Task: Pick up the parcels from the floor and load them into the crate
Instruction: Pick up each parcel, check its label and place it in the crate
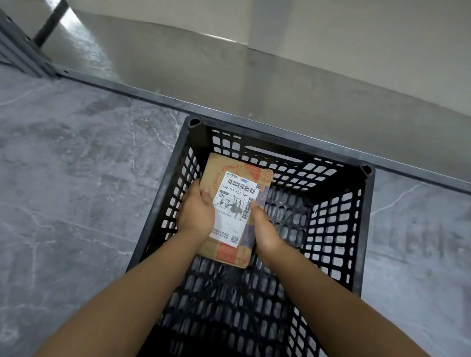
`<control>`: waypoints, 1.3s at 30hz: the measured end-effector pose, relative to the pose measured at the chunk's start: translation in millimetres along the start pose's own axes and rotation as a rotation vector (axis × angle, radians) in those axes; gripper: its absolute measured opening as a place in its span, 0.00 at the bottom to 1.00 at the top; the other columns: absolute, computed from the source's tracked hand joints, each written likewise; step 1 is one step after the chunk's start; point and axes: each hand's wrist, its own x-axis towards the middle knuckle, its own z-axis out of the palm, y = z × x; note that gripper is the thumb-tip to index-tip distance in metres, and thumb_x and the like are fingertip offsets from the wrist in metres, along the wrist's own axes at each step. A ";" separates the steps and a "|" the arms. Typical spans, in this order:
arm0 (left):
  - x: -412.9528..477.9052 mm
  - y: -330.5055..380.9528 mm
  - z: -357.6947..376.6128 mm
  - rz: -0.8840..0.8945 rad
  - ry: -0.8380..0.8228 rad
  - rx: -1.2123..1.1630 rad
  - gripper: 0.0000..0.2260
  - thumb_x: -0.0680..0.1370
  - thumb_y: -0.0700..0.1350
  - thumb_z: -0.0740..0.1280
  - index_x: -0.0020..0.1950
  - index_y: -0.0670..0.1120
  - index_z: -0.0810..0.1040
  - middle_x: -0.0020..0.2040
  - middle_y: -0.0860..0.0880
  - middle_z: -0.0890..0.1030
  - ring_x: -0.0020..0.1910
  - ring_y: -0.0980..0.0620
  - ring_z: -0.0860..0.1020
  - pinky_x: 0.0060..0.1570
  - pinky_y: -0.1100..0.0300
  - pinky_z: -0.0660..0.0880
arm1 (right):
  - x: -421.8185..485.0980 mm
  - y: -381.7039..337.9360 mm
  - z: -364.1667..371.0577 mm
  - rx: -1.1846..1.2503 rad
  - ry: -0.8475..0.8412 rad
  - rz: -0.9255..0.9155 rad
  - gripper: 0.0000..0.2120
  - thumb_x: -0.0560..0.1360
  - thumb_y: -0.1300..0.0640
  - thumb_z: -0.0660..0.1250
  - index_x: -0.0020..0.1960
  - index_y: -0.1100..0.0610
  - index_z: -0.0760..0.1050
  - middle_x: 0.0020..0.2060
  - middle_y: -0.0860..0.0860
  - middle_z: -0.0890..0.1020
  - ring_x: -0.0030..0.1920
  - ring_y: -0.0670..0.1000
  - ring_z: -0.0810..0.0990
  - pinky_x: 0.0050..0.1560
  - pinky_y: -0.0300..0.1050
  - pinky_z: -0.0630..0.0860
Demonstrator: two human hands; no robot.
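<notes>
A brown cardboard parcel (233, 206) with orange print and a white shipping label is held inside the black lattice crate (363, 218), toward its left wall. My left hand (195, 213) grips the parcel's left edge, thumb on the label. My right hand (264, 229) grips its right edge. The parcel lies flat, label up, above the crate's floor; whether it touches the floor I cannot tell. No other parcel shows inside the crate.
The crate stands on a grey marbled floor (56, 191). A dark metal rail (289, 131) runs just behind the crate, with a shiny grey wall panel (266, 75) beyond it. Grey metal framing (7, 41) sits at the far left.
</notes>
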 end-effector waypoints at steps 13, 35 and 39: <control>-81.9 56.0 -67.8 -0.273 -0.230 -0.045 0.20 0.82 0.43 0.54 0.71 0.35 0.62 0.67 0.38 0.72 0.62 0.41 0.74 0.53 0.58 0.72 | -117.4 -65.5 -22.8 -0.001 0.139 0.015 0.28 0.80 0.41 0.50 0.76 0.50 0.55 0.76 0.53 0.59 0.75 0.56 0.59 0.72 0.53 0.57; -423.2 528.0 -444.4 0.368 -0.372 -0.176 0.23 0.78 0.53 0.64 0.71 0.48 0.68 0.69 0.48 0.72 0.65 0.49 0.73 0.64 0.56 0.67 | -706.9 -440.9 -95.7 -0.210 0.135 -0.562 0.23 0.79 0.51 0.61 0.73 0.52 0.64 0.69 0.51 0.70 0.69 0.52 0.69 0.61 0.46 0.67; -454.3 563.3 -466.3 0.488 -0.338 -0.216 0.26 0.75 0.55 0.68 0.71 0.49 0.69 0.67 0.52 0.73 0.65 0.52 0.73 0.67 0.55 0.66 | -767.8 -468.7 -109.2 -0.214 0.151 -0.657 0.23 0.78 0.52 0.63 0.72 0.53 0.66 0.67 0.50 0.72 0.68 0.50 0.70 0.67 0.48 0.67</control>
